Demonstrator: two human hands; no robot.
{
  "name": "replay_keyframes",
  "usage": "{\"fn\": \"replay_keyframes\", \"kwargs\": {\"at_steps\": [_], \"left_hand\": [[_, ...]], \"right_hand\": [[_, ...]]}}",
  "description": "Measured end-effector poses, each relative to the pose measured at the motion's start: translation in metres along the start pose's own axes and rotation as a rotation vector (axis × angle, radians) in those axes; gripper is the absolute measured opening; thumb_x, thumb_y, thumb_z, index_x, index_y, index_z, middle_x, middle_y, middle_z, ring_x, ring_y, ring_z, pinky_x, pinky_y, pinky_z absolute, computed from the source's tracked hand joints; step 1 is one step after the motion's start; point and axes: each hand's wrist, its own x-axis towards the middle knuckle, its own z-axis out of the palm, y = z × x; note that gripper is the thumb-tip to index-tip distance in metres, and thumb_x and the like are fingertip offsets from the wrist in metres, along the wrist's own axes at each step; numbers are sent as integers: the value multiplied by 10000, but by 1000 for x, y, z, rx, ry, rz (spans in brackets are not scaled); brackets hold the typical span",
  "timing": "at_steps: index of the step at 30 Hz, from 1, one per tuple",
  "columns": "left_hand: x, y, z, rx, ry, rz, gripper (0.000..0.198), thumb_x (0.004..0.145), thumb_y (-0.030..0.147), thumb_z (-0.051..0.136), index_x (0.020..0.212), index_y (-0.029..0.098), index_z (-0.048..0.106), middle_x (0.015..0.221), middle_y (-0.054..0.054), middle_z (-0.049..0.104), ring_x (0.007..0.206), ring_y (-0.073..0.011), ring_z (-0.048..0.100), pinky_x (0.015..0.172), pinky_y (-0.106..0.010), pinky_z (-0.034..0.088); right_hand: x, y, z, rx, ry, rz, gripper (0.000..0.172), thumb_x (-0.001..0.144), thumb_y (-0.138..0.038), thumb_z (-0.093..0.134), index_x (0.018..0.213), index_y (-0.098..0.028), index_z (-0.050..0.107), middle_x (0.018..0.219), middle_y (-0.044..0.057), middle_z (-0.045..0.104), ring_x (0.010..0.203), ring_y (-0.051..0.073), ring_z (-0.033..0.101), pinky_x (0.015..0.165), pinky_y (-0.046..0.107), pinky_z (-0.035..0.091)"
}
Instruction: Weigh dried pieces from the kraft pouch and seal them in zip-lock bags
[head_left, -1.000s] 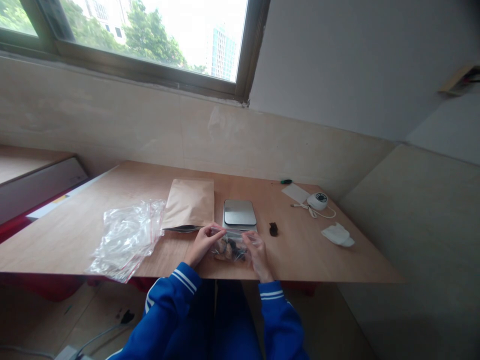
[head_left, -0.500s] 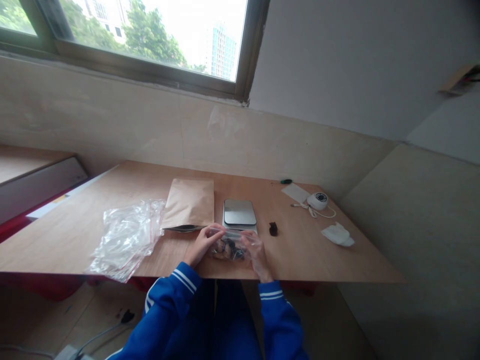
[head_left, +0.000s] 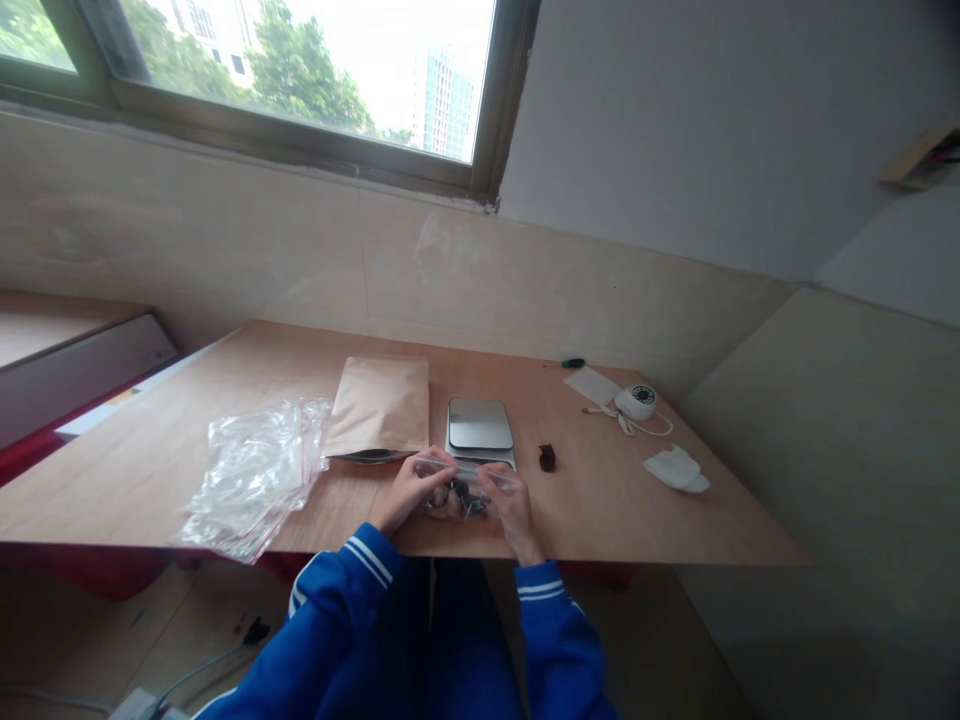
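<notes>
A small clear zip bag [head_left: 459, 490] filled with dark and tan pieces lies on the wooden table [head_left: 150, 470] near its front edge. My left hand [head_left: 409, 488] pinches the bag's upper left corner. My right hand [head_left: 507, 503] pinches its right side, fingers closed on the plastic. Just behind the bag sits a small kitchen scale [head_left: 480, 428] with a shiny metal top. A flat brown paper pouch [head_left: 381, 408] lies to the left of the scale. One dark piece [head_left: 547, 458] rests loose on the table right of the scale.
A heap of empty clear zip bags [head_left: 251, 475] with red strips lies at the left. At the back right are a round white device with a cord [head_left: 635, 401], a paper slip [head_left: 592, 385], a green screwdriver [head_left: 572, 363] and a crumpled white cloth [head_left: 676, 468].
Both hands have drawn closer together along the top of the small bag, and the bag has shifted slightly away from the table's front edge.
</notes>
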Motion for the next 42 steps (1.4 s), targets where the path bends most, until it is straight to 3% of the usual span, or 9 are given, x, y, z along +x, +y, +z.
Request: {"fn": "replay_keyframes", "kwargs": {"at_steps": [12,17,22,31,38,42], "left_hand": [[2,-6,-2,-6,-3,9,263,695,388,716,735,143,630,611,8,587,563,-111,528,546,-212,390],[1,-4,0,-22,-19,1,253,704,387,707,750,152,627,654,2,597,624,-123,546,592,-212,411],[1,-2,0,-58,-77,3,275,708,414,692,743,158,601,681,-1,573,664,-135,547,622,-218,422],[0,-3,0,-145,-113,-13,279,693,389,712,815,163,605,719,1,606,680,-130,570,641,-216,439],[1,-1,1,-35,-41,11,282,654,405,741,732,144,670,689,-29,633,664,-151,578,628,-240,451],[0,2,2,-30,-36,17,271,655,404,742,728,153,675,672,-21,637,645,-145,578,615,-238,447]], "right_hand": [[0,-3,1,-47,27,-82,224,726,-400,712,723,-184,652,691,-11,636,641,136,609,605,241,484],[-2,-3,2,6,-11,-13,244,731,-421,702,774,-186,654,698,-3,652,646,155,628,607,259,502],[-5,-10,2,19,-123,24,304,759,-444,668,946,-205,685,915,31,699,775,185,642,699,297,516],[-8,-25,4,-56,-151,-42,289,809,-452,599,928,-214,712,939,37,700,891,212,634,794,304,489],[-5,-12,4,1,-135,-9,277,759,-443,666,911,-213,696,872,29,707,743,173,645,678,273,510],[-3,-6,10,26,-62,-14,239,695,-423,728,793,-210,683,769,9,698,663,158,631,640,276,512]]}}
